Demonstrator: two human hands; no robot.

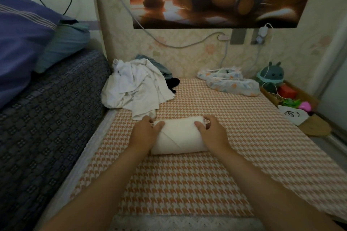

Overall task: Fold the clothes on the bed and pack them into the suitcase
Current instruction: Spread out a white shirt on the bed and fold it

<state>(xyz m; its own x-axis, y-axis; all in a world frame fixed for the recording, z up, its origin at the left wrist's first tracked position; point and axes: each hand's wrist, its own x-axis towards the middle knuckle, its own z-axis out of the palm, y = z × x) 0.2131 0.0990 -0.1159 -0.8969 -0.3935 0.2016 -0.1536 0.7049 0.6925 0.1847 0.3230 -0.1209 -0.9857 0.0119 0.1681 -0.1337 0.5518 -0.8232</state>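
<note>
So far one white roll [178,137] lies mid-bed [206,184], the left hand [144,133] and right hand [212,133] each curled round an end, while the crumpled pile [135,88] behind it waits unfolded and no suitcase shows, so most work seems left.

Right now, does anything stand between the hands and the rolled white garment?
Nothing visible does: the left hand and right hand grip the ends of the rolled white garment. No suitcase is in view.
</note>
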